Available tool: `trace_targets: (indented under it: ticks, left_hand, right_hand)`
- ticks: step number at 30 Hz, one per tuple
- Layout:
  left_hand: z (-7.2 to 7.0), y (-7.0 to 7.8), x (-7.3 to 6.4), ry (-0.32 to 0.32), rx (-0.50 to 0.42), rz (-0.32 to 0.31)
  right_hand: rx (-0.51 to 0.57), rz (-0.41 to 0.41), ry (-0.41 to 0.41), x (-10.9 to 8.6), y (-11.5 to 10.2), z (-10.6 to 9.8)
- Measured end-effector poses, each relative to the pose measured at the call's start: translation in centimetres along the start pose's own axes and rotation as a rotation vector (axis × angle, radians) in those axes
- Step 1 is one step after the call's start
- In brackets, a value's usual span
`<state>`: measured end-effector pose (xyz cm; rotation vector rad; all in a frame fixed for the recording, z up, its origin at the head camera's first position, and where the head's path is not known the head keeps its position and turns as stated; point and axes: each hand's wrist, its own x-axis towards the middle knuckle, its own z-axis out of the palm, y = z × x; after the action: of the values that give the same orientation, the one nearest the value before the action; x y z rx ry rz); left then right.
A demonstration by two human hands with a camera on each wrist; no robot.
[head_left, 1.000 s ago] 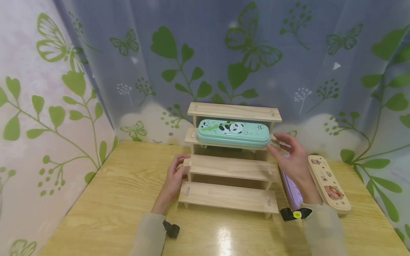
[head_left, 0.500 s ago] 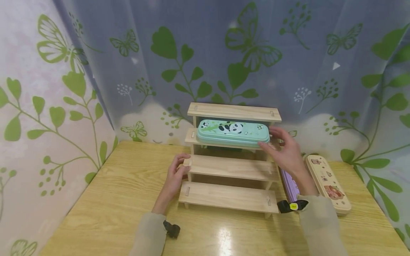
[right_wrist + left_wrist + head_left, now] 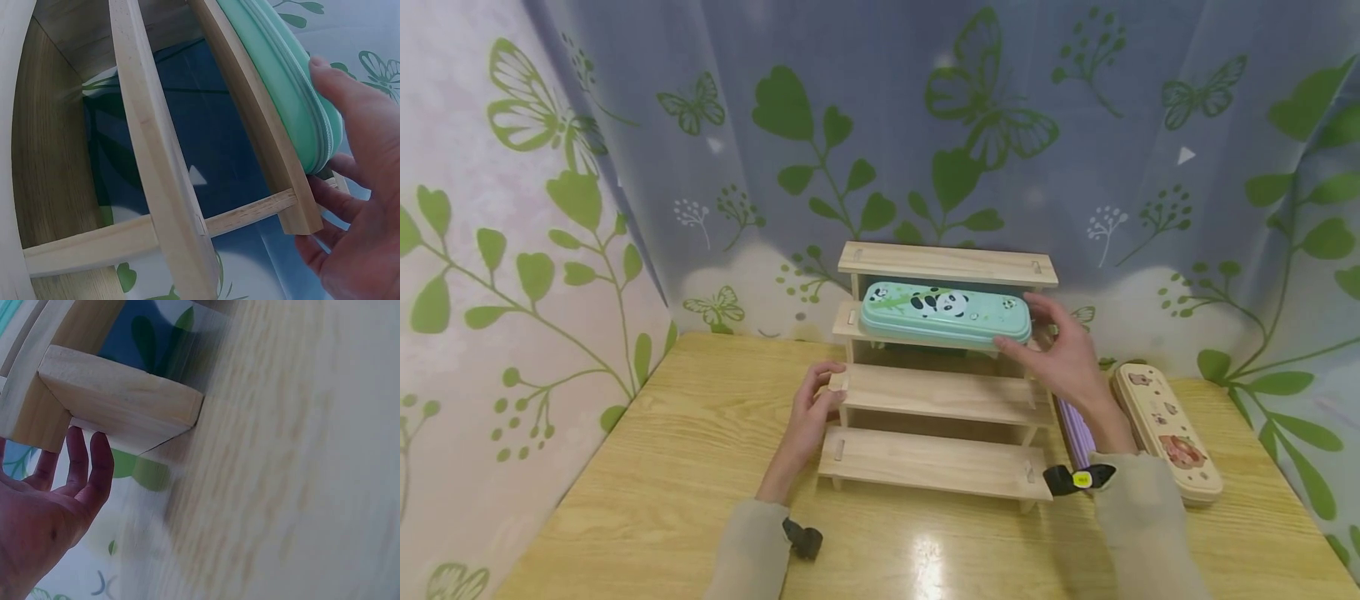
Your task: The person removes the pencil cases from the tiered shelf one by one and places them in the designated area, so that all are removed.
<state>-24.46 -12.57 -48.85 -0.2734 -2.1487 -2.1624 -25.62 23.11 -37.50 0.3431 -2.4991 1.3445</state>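
A mint-green zippered pencil case (image 3: pixel 946 312) with panda pictures lies lengthwise on the second-highest step of a stepped wooden rack (image 3: pixel 936 462). My right hand (image 3: pixel 1063 354) holds the case's right end, the thumb on its front side and the index finger round the back. In the right wrist view, the thumb (image 3: pixel 337 87) lies against the green side, while other fingers reach round the step's end. Lower down, my left hand (image 3: pixel 808 412) grips the left end of the third step from the top. In the left wrist view, its fingertips touch the rack's wooden side piece (image 3: pixel 119 394).
Right of the rack, a cream pencil case (image 3: pixel 1168 433) with bear pictures lies on the wood-grain table (image 3: pixel 647 500). A purple case (image 3: pixel 1077 433) beside it is partly hidden by my right arm. A patterned curtain (image 3: pixel 880 125) hangs close behind the rack.
My right hand has moved left from beside the mint-green pencil case and taken hold of its right end. My left hand has stayed on the rack.
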Motion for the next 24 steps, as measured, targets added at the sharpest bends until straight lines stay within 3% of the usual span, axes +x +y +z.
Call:
trace_targets:
  ticks: [10,13,17,24]
  left_hand:
    - [0.0,0.0,-0.1,0.0,0.005,0.004]
    - [0.0,0.0,-0.1,-0.002,0.005,0.004]
    - [0.1,0.1,0.0,-0.003,0.001,0.008]
    - [0.1,0.0,-0.1,-0.001,-0.008,0.007]
  right_hand:
    - [-0.092,0.055,-0.058,-0.2,-0.6,-0.1]
    - [-0.062,0.066,-0.062,-0.4,-0.7,0.0]
    - [-0.004,0.073,-0.047,-0.7,-0.7,0.0]
    - [-0.015,0.009,0.031,-1.8,-0.1,0.1]
